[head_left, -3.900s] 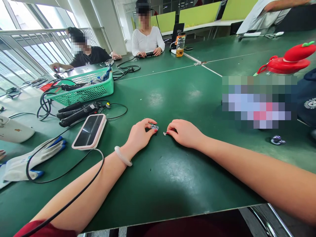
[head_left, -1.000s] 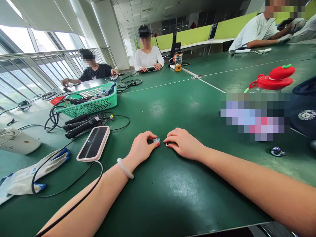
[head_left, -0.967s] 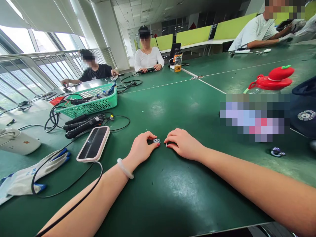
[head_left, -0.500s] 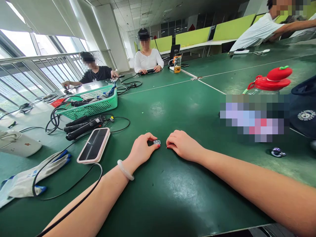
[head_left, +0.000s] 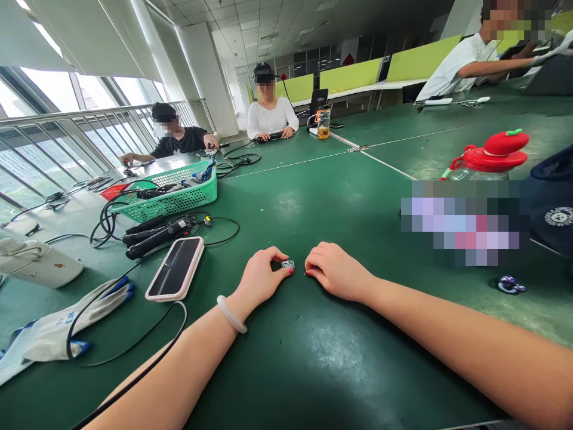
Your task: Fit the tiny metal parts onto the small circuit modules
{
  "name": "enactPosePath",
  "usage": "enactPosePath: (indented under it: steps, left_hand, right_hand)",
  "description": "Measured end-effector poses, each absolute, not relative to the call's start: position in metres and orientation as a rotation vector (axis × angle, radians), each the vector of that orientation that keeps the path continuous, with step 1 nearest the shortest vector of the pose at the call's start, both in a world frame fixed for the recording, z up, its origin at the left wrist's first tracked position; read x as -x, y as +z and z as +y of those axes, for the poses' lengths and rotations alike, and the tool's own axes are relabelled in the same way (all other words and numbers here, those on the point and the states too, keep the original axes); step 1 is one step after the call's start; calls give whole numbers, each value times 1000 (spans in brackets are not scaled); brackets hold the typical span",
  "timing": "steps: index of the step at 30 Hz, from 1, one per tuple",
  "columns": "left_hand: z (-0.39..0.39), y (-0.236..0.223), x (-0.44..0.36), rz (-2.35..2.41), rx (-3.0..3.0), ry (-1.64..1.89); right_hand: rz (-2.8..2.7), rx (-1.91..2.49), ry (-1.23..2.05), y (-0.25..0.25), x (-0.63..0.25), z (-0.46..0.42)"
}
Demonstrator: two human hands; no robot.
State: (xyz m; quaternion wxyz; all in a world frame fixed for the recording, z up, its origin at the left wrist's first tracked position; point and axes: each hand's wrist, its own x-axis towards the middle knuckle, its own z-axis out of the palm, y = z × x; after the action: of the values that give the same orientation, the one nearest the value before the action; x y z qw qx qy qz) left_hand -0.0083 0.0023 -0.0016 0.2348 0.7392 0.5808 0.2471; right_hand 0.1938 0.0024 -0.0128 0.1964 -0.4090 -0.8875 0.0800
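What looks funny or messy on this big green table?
The black cable looks untidy: it curls loosely over the white-and-blue work glove and crosses in front of the person's left forearm. I see nothing spilled.

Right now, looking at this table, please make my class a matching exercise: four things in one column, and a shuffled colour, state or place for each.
Column one:
1. Small piece
2. Phone
3. Basket
4. Glove

Column two:
A. White and blue
B. Pinched in the wearer's left hand
C. Green
D. In a pale pink case

Pairs: 1-B; 2-D; 3-C; 4-A
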Motion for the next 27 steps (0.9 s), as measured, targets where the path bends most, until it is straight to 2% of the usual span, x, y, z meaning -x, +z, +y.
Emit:
enactPosePath:
  steps: [17,27]
  left_hand:
    - [2,-3,8,1552,-2064,680]
    - [1,1,7,1586,-2060,638]
  right_hand:
    - [-2484,1123,258,-13,-197,6]
    - [-2310,1212,474,-9,-200,8]
